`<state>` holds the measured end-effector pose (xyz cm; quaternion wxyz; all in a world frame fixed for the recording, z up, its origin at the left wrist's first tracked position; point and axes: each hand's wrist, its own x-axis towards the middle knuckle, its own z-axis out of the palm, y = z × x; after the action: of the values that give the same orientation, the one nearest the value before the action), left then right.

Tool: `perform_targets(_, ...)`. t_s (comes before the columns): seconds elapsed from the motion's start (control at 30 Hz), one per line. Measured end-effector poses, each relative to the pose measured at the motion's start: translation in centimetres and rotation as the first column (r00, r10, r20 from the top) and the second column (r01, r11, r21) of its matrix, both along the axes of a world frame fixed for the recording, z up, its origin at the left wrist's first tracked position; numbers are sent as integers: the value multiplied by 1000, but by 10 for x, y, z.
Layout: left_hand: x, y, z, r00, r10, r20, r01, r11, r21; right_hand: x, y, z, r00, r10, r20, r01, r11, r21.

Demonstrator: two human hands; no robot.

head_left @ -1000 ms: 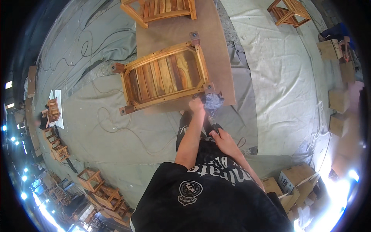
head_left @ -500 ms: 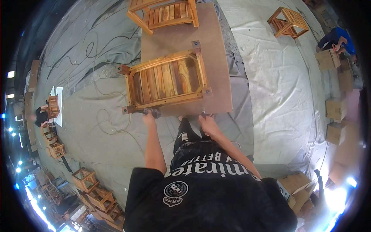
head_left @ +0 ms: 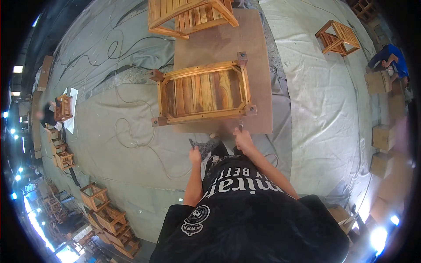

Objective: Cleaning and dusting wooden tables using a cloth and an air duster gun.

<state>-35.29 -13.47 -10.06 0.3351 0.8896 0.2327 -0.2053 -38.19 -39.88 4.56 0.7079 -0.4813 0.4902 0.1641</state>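
Note:
A slatted wooden stool or small table [head_left: 203, 92] lies with its underside up, a dark brown block on each corner. It rests on a brown board [head_left: 258, 65] in front of me. My left hand [head_left: 195, 154] is closed on a crumpled dark grey cloth [head_left: 207, 148], held near my legs and apart from the wood. Just off the board's near edge, my right hand [head_left: 244, 141] is closed around a slim tool [head_left: 240, 127] with a metallic-looking tip. Its kind is too small to make out. The tip points toward the stool's near right corner without touching it.
Another slatted wooden piece [head_left: 193, 19] stands at the board's far end. A wooden stool [head_left: 337, 38] sits on the pale sheet at far right. Thin cables [head_left: 131, 131] curl over the floor sheet at left. Stacked wooden frames [head_left: 109, 215] and cardboard boxes [head_left: 383, 136] line the sides; two people work beyond.
My left hand has drawn the cloth back from the stool's near left corner toward my body. My right hand stays near the board's edge with the tool. The whole view has shifted slightly.

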Motion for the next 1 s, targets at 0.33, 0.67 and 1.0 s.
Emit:
perform_targets(0.33, 18, 1, -7, 956, 289, -51, -273, 812, -515, 36, 49, 6, 722, 690, 58, -682, 723, -112)
perform_targets(0.67, 59, 13, 40, 834, 552, 20, -420, 656, -627, 104, 115, -1, 296, 953, 71, -815, 291, -501)
perform_targets(1.0, 156, 50, 3, 880, 284, 380, -194, 946, -259, 47, 46, 17, 312, 943, -117, -810, 200, -551)
